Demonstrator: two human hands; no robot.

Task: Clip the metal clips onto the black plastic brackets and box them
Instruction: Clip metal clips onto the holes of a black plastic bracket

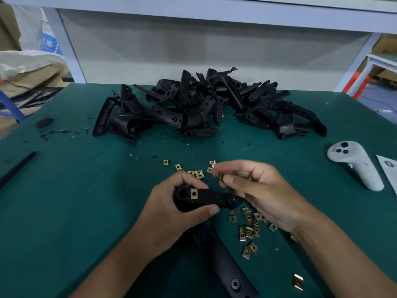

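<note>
My left hand (171,214) grips a black plastic bracket (211,198) just above the green table; one brass metal clip (194,193) sits clipped on its left end. My right hand (255,192) pinches another small metal clip (220,177) between thumb and fingers, right above the bracket's right part. Loose brass clips (250,230) lie scattered under and beside my right hand, and more loose clips (196,173) lie beyond my hands. A second black bracket (219,261) lies on the table below my left hand. No box is in view.
A big heap of black brackets (206,106) fills the far middle of the green table (75,201). A white handheld controller (356,164) and a paper sheet (390,168) lie at the right edge. A black rod (17,168) lies at the left, with black plastic scraps (55,132) near it.
</note>
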